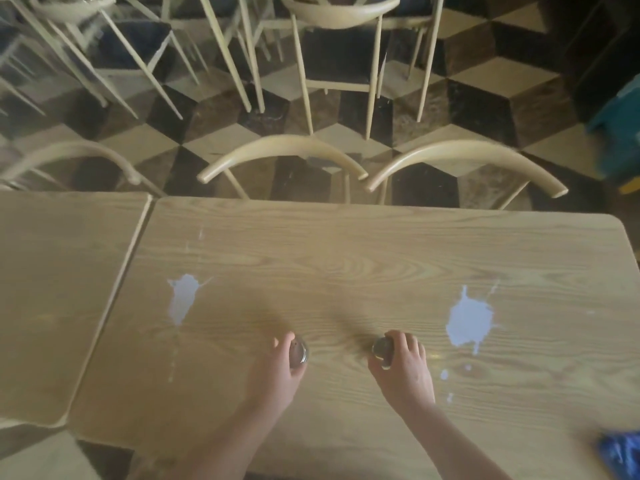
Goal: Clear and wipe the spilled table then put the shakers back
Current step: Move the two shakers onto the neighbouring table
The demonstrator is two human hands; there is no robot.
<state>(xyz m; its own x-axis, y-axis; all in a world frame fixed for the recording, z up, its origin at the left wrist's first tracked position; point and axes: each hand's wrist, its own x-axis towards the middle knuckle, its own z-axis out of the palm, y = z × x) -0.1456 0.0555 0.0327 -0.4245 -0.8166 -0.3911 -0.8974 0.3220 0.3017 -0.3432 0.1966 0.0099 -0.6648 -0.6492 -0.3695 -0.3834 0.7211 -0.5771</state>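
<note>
Shakers stand upright on the wooden table (pixel 346 258), near its front-centre, one in each of our hands. Our left hand (pixel 277 372) is closed around the left shaker (pixel 298 351), fingers wrapped over its side, its metal cap facing up; small holes show in that cap. Our right hand (pixel 403 367) is closed on the right shaker (pixel 382 349), fingers draped over the top and side, thumb on the near side. We read no brand, label or writing on either shaker; the picture is too soft to tell the contents.

Relative to the shakers, a white spill (pixel 183 299) lies to the left and farther from us, with thin splashes beyond it. A larger white spill (pixel 469 320) lies just right of the right shaker, with small droplets (pixel 444 374) nearer to us. A blue cloth (pixel 620 452), blurred, sits at the table's near right corner. A second table (pixel 59 289) abuts the left edge. Two curved chair backs (pixel 284 150) stand at the far edge.
</note>
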